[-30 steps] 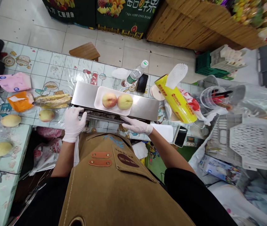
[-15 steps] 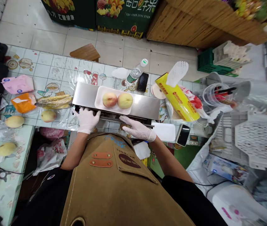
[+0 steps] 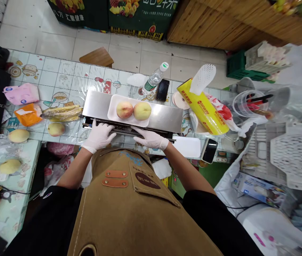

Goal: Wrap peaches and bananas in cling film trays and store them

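I look straight down over a brown canvas apron (image 3: 129, 206). The left hand (image 3: 99, 136), in a thin white glove, lies palm down on the front lip of the flat stainless-steel wrapping machine (image 3: 164, 119). Its fingers are fanned wide and grip nothing. The right hand (image 3: 151, 139), gloved the same, lays its fingers flat and close together along that lip. They point toward the left hand and are closed on nothing either. Both bare forearms angle inward, elbows out.

Just beyond the fingertips, on the steel plate, sits the white oblong foam tray (image 3: 113, 113). It carries a reddish peach (image 3: 124, 110) and a paler yellow peach (image 3: 142, 111), touching side by side.

The machine stands on a table covered in cartoon-printed tile pattern (image 3: 60, 76). To its left lie film-wrapped yellow bananas (image 3: 60, 112), with a loose pale peach (image 3: 55, 129) near them. Further left are a pink soft packet (image 3: 21, 94) and an orange packet (image 3: 25, 114). Behind the machine lies a clear plastic water bottle with a white cap (image 3: 153, 79), with a black phone (image 3: 162, 90) just beside it. A long yellow cling-film box (image 3: 203, 112) lies tilted to the right. Past the table I see a pale tiled floor (image 3: 55, 42) and a slatted wooden counter (image 3: 220, 28).
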`<state>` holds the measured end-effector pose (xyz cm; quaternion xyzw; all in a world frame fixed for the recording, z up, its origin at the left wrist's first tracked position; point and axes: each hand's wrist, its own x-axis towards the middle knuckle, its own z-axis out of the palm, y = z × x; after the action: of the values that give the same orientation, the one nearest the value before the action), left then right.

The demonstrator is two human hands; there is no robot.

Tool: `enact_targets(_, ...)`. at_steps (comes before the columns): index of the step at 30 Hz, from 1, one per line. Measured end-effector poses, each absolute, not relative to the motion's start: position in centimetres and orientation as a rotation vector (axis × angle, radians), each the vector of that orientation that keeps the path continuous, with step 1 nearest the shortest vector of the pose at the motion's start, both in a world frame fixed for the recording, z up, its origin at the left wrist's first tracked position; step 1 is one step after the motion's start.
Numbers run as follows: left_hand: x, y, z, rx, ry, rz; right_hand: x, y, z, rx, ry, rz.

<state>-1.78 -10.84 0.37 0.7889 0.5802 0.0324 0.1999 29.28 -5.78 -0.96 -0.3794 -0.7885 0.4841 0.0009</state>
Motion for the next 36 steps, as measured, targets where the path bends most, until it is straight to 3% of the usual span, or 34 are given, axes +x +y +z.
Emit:
enact_targets(14,-1.5,-10.3,0.6,2.178,1.548,0.152,29.7,-6.0,-0.3,-1.196,-2.353,1.586)
enact_targets(21,2.9,-9.8,0.1,2.097,1.768,0.303,30.6,-6.0,-0.6,-1.201,-2.08,1.798)
enact_targets(36,6.2,-9.8,-1.4,2.204,1.707,0.336,30.8,-5.9,0.2,-0.981,-1.758,2.105)
